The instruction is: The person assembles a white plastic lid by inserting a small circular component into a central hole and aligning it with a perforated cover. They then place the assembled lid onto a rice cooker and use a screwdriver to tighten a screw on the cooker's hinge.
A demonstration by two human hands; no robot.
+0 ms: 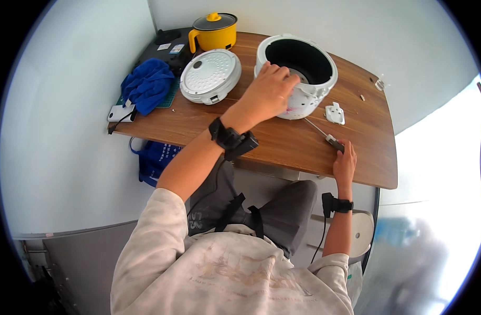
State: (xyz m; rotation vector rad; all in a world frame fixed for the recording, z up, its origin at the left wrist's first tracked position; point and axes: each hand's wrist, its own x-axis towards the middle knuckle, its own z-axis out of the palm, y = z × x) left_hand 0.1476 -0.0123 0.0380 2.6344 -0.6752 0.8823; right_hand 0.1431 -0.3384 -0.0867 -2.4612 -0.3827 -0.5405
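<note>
A white rice cooker body (305, 100) stands on the wooden table, its dark inside facing up and its lid off. My left hand (272, 89) reaches across to its near left rim, with the fingers curled over the edge. My right hand (345, 161) is closed round the dark grip of a screwdriver (333, 140) low over the table. The screwdriver's thin shaft points up and left to the foot of the cooker; I cannot tell whether the tip touches it. A small white plastic part (335, 113) lies right of the cooker.
The round white lid (210, 73) lies left of the cooker. Behind it stands a yellow pot (219, 38) with a glass lid. A blue cloth (147, 84), a black case (157, 51) and a white device (121, 113) crowd the table's left end. Small bits (362, 97) lie at right.
</note>
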